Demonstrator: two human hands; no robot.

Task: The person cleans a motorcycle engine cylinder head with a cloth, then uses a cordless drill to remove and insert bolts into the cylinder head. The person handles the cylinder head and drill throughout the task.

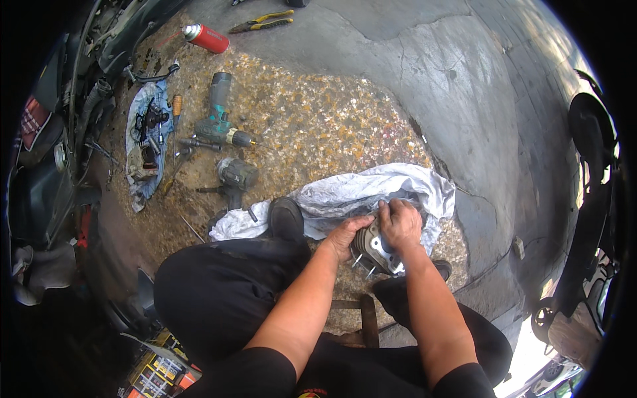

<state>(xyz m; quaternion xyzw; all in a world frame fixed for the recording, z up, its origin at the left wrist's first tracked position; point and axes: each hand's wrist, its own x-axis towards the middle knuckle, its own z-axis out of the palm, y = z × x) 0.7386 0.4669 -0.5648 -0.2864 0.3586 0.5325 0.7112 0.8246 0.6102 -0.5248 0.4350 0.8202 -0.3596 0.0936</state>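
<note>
A finned metal engine cylinder head [376,249] with a flat silver face and a few protruding studs is held between my knees, above a white cloth [352,190]. My left hand [346,237] is wrapped round its finned left side. Over its far right part lies my right hand [400,224], with fingers curled down at the far edge. Whatever those fingers pinch is hidden beneath them. The cloth spreads on the ground behind both hands and runs left to my shoe [286,219].
Left of the cloth lie an impact wrench [237,176], a teal cordless drill [217,119] and an orange-handled screwdriver [176,106]. A blue cloth [137,109] bears greasy parts. Farther off are a red spray can [210,40] and yellow-handled pliers [262,24]. Machine parts [46,192] line the left edge.
</note>
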